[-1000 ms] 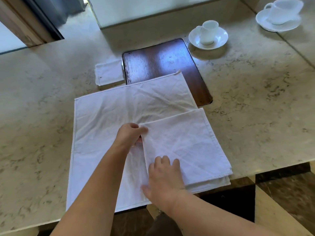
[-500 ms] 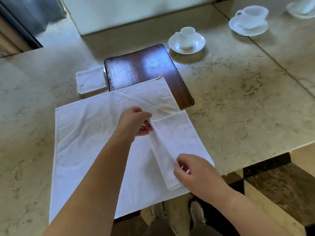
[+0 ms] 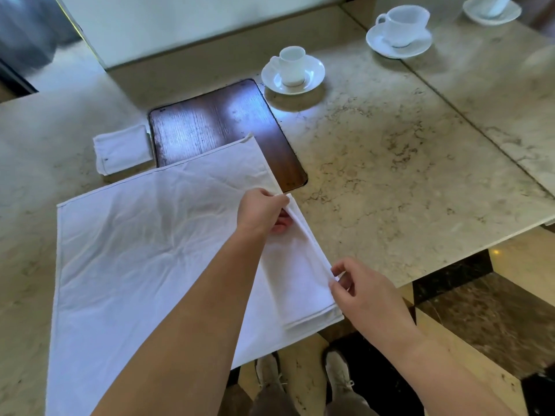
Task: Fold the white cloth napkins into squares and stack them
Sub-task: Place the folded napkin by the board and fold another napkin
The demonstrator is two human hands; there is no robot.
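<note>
A folded white napkin [image 3: 295, 274] lies as a narrow strip at the right edge of a large unfolded white napkin [image 3: 135, 256] spread on the marble table [image 3: 390, 175]. My left hand [image 3: 264, 211] pinches the strip's far corner. My right hand [image 3: 360, 289] pinches its right edge near the table's front edge. A small folded square napkin [image 3: 123, 148] sits at the back left, beside a dark wooden board [image 3: 216, 124].
A small white cup on a saucer [image 3: 292, 70] stands behind the board. A larger cup and saucer [image 3: 399, 31] sits further right, another saucer [image 3: 492, 9] at the top right corner. The table's front edge runs just under my right hand; floor and shoes lie below.
The folded napkin's left half has been turned over to the right, making it a narrower strip. Both hands moved right with the fold, and my view shifted left.
</note>
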